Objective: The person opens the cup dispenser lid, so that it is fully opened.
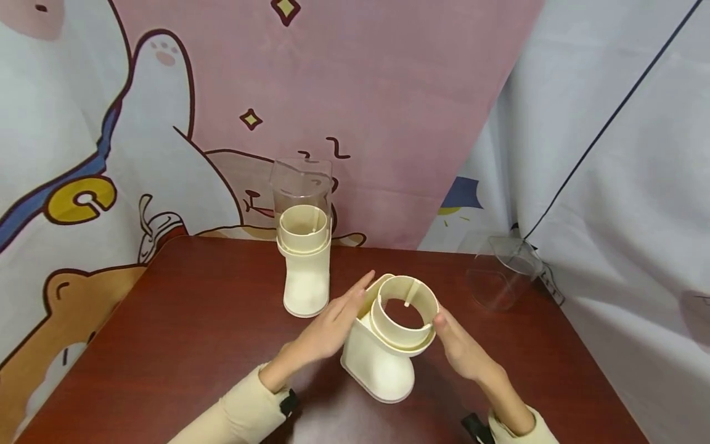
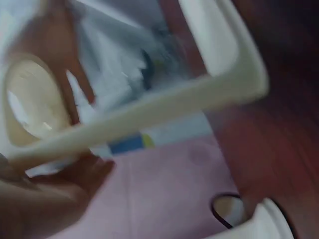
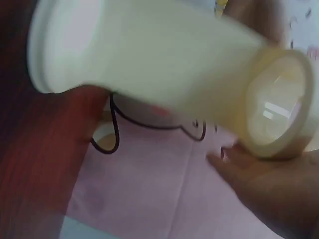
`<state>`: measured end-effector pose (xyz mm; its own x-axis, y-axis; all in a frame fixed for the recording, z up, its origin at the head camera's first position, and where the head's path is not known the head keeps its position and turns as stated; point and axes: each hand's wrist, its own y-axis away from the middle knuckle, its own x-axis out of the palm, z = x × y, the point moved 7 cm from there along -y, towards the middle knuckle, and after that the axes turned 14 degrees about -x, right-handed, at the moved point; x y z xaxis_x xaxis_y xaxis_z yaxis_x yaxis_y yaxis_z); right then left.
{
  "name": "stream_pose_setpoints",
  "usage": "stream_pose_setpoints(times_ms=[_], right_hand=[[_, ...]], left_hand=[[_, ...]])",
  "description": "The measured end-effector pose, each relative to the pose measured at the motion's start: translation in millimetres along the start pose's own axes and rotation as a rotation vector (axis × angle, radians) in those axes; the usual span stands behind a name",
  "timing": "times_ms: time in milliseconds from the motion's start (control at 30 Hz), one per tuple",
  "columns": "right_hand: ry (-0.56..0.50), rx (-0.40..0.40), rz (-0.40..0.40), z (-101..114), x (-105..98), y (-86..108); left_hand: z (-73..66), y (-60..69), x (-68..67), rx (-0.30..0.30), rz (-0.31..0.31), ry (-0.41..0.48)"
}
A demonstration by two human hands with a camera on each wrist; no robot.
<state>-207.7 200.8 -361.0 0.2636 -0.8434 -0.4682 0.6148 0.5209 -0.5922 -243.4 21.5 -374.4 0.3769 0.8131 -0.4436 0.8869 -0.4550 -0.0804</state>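
Note:
Between my two hands is a cream plastic stand (image 1: pixel 383 364) with a round collar on top and a rounded foot. The left hand (image 1: pixel 330 330) lies along its left side, fingers straight and pointing away. On the opposite side, the right hand (image 1: pixel 466 351) touches the collar, its fingers extended too. Whether the stand rests on the table or is slightly raised, I cannot tell. In the right wrist view the stand (image 3: pixel 164 64) is tilted, with the right hand (image 3: pixel 269 184) by its collar. The left wrist view is blurred; the left hand (image 2: pixel 55 199) is beside a cream rim (image 2: pixel 149 114).
Farther back stands a second cream stand (image 1: pixel 307 280) with a clear container (image 1: pixel 299 179) at its upper part. A loose clear container (image 1: pixel 501 274) lies at the back right of the brown table (image 1: pixel 211 345). Patterned cloth (image 1: pixel 388 123) hangs behind, and a dark cord (image 1: pixel 610 117) crosses the right-hand cloth.

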Motion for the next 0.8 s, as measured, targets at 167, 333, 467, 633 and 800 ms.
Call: stream_pose_setpoints(times_ms=[167,333,467,633,800], right_hand=[[0.232,0.059,0.033,15.8,11.6,9.6],[0.538,0.152,0.000,31.3,14.0,17.9],[0.583,0.157,-0.030,33.6,6.7,13.2],[0.530,0.114,-0.036,24.9,0.4,1.0],[0.445,0.112,-0.096,13.4,6.6,0.7]], left_hand=[[7.5,-22.1,-8.2,-0.024,0.075,-0.053],[2.6,-39.6,-13.1,0.021,-0.013,-0.074],[-16.0,-21.4,-17.0,0.069,-0.199,-0.158],[-40.1,18.6,-2.7,0.083,-0.196,-0.389],[-36.7,18.3,11.7,-0.030,-0.100,-0.436]])
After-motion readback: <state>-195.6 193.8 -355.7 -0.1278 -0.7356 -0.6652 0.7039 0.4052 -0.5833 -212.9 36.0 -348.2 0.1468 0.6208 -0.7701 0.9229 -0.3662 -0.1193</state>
